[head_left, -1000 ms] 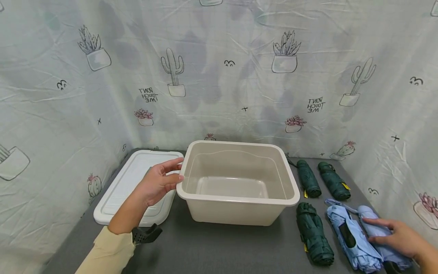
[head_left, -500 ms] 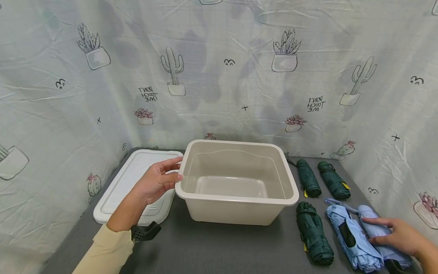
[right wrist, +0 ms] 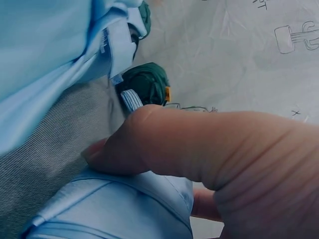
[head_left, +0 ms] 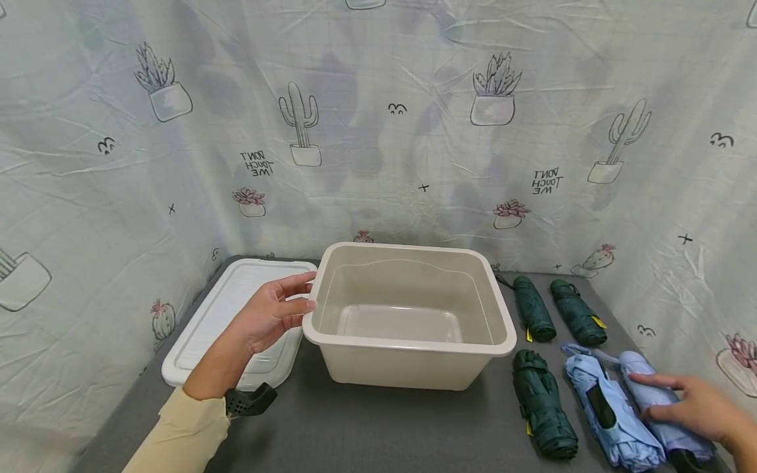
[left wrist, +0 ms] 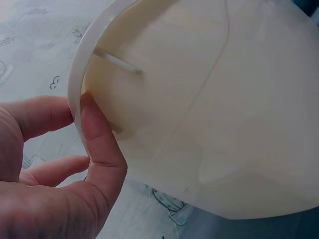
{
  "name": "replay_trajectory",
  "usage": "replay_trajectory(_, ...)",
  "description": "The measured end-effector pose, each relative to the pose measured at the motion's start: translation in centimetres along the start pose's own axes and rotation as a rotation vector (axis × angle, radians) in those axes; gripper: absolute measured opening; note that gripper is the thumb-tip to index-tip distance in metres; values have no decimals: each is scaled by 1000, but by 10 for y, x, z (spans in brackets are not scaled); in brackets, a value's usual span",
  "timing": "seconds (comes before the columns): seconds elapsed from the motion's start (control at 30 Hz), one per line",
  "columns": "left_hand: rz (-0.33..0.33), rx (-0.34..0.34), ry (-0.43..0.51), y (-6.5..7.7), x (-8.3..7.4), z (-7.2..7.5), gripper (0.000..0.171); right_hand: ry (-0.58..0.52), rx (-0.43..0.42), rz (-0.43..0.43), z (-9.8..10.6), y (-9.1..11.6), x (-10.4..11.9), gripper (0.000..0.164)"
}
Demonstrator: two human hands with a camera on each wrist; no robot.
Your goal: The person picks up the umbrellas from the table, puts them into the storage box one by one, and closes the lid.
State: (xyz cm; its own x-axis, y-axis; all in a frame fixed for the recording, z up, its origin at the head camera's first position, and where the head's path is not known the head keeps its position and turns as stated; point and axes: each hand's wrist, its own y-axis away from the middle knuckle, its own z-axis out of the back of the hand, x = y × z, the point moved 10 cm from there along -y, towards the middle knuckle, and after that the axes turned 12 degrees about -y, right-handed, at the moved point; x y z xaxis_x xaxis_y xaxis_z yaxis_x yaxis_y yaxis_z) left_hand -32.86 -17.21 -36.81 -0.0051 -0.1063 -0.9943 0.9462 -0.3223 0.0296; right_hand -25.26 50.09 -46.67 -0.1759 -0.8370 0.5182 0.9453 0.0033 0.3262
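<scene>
My left hand (head_left: 275,315) pinches the left rim of a beige plastic storage box (head_left: 399,362), its thumb and fingers on either side of the rim in the left wrist view. At the right, my right hand (head_left: 694,407) holds a rolled light-blue folding umbrella (head_left: 647,384) lying on the table. The right wrist view shows the thumb (right wrist: 169,144) along one side of that umbrella, with part of another finger beyond it. Beside it lies a second light-blue folding umbrella (head_left: 615,420) with a black patch.
Dark green folding umbrellas (head_left: 544,407) lie right of the box, several with yellow tags. A white lid (head_left: 236,309) rests on the grey table (head_left: 367,427) at the left, partly behind the left arm. A curtain (head_left: 378,144) printed with cacti borders the back and sides.
</scene>
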Motion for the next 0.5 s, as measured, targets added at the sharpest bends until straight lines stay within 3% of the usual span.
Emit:
replay_trajectory(0.3,-4,14,1,-1,-1,0,68,14,-27,-26,14,3,8,59)
replay_trajectory(0.5,2,19,-13,-2,-1,0,69,-38,-69,35,26,7,36,61)
